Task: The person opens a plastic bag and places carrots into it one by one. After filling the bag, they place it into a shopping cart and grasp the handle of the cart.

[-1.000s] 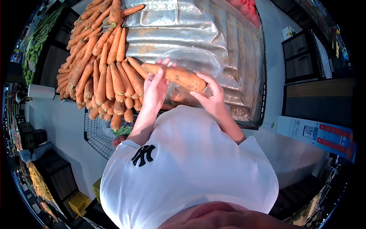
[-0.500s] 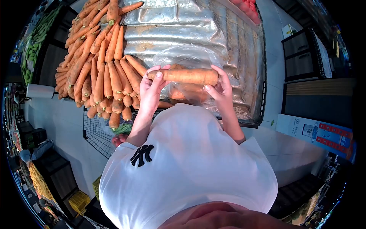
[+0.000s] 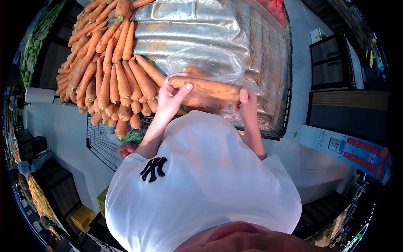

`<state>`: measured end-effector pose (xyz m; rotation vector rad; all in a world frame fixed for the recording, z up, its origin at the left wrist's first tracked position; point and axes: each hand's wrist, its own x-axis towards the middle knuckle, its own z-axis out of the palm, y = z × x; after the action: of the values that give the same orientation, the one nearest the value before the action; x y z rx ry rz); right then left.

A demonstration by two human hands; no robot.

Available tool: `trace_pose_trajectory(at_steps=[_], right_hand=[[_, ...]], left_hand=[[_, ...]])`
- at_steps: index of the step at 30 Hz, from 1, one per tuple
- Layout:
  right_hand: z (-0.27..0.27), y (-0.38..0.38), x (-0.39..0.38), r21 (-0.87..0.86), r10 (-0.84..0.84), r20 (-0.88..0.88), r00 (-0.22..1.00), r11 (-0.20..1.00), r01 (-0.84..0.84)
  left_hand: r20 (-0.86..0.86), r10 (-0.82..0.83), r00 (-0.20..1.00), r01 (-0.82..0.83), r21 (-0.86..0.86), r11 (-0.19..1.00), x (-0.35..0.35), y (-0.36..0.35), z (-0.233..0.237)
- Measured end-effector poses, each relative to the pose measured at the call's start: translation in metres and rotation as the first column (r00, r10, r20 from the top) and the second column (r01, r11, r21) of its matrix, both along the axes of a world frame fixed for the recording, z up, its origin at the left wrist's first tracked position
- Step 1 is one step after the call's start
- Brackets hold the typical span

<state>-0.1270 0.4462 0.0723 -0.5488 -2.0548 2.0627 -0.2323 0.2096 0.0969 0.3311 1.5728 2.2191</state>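
Note:
A large carrot (image 3: pixel 210 87) lies sideways between my two hands, its surface marked with dark patches. My left hand (image 3: pixel 173 93) grips one end, thumb on top. At the other end, my right hand (image 3: pixel 247 101) holds it with the thumb against the tip; its other fingers are partly hidden. Beneath the carrot is a clear plastic bag (image 3: pixel 226 59), its mouth spread toward the far side. Other carrots show through or beside the bag, partly covered by the held one. A big heap of carrots (image 3: pixel 113 80) rises to the left of my left hand.
Silver padded sheeting (image 3: pixel 184 31) lines the display stand, with a dark mesh rim (image 3: pixel 289 84) at right. Red produce (image 3: pixel 275 8) sits at the far right corner. A wire shopping cart (image 3: pixel 100 138) with bagged vegetables stands below the heap. A blue printed box (image 3: pixel 344 149) is at right.
The carrot has turned in my hands, showing a more blemished side. My right thumb has moved up onto its end. The view has shifted slightly.

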Motion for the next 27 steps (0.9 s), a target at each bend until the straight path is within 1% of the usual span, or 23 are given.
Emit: trace_pose_trajectory(at_steps=[2, 3, 6, 8, 9, 11, 12, 13, 14, 16, 18, 19, 22, 25, 26, 27], right_hand=[[-0.001, 0.005, 0.003, -0.073, 0.047, 0.107, 0.993, 0.997, -0.039], [-0.001, 0.008, 0.004, -0.111, 0.073, 0.159, 0.985, 0.992, -0.055], [-0.005, 0.014, 0.005, -0.180, 0.234, 0.138, 0.962, 0.961, -0.208], [-0.005, 0.001, 0.001, -0.154, 0.179, -0.018, 0.984, 0.972, -0.180], [-0.004, -0.003, 0.000, -0.143, 0.151, -0.096, 0.984, 0.976, -0.164], [-0.007, 0.002, 0.002, -0.106, 0.072, -0.150, 0.986, 0.990, -0.088], [-0.007, 0.004, 0.001, -0.089, 0.035, -0.178, 0.983, 0.995, -0.051], [-0.006, 0.004, 0.000, -0.132, -0.116, -0.208, 0.971, 0.987, 0.089], [-0.004, 0.008, 0.000, -0.104, -0.152, -0.244, 0.958, 0.986, 0.130], [0.005, 0.024, 0.002, -0.053, -0.221, -0.318, 0.922, 0.975, 0.216], [0.027, 0.032, -0.004, 0.006, -0.199, -0.428, 0.882, 0.975, 0.223], [0.037, 0.035, -0.008, 0.035, -0.184, -0.481, 0.857, 0.973, 0.228], [0.051, 0.044, -0.019, 0.077, -0.172, -0.557, 0.812, 0.963, 0.257], [0.075, 0.036, -0.034, 0.035, -0.140, -0.644, 0.752, 0.977, 0.212], [0.081, 0.030, -0.040, 0.018, -0.134, -0.671, 0.729, 0.980, 0.196], [0.078, 0.026, -0.047, -0.002, -0.164, -0.705, 0.690, 0.973, 0.229]], left_hand=[[-0.045, -0.010, 0.999, 0.013, 0.053, 0.999, 0.002, 0.003, 0.005], [-0.061, -0.009, 0.998, 0.012, 0.051, 0.999, 0.001, 0.003, 0.003], [-0.102, 0.001, 0.995, 0.005, 0.053, 0.999, -0.001, 0.003, -0.003], [-0.113, 0.014, 0.994, -0.007, 0.063, 0.998, -0.001, 0.003, -0.003], [-0.125, 0.015, 0.992, -0.014, 0.006, 1.000, 0.000, 0.003, -0.003], [-0.152, 0.018, 0.988, -0.035, -0.107, 0.994, 0.004, 0.004, -0.002], [-0.161, -0.017, 0.987, -0.008, -0.158, 0.987, 0.005, 0.004, 0.000], [-0.167, -0.053, 0.984, 0.017, -0.208, 0.978, 0.006, 0.004, 0.003], [-0.172, -0.090, 0.981, 0.043, -0.259, 0.965, 0.006, 0.004, 0.004], [-0.274, -0.138, 0.952, 0.022, -0.386, 0.922, 0.005, 0.005, 0.002], [-0.357, -0.179, 0.917, -0.043, -0.533, 0.845, 0.007, 0.007, 0.017], [-0.438, -0.159, 0.885, -0.116, -0.538, 0.835, 0.007, 0.009, 0.016], [-0.485, -0.284, 0.827, -0.181, -0.708, 0.683, 0.001, 0.003, 0.008], [-0.505, -0.342, 0.793, -0.195, -0.741, 0.643, 0.001, 0.001, -0.006], [-0.555, -0.342, 0.758, -0.213, -0.707, 0.675, 0.001, 0.000, -0.008], [-0.602, -0.340, 0.722, -0.228, -0.672, 0.705, 0.001, -0.001, -0.009]])
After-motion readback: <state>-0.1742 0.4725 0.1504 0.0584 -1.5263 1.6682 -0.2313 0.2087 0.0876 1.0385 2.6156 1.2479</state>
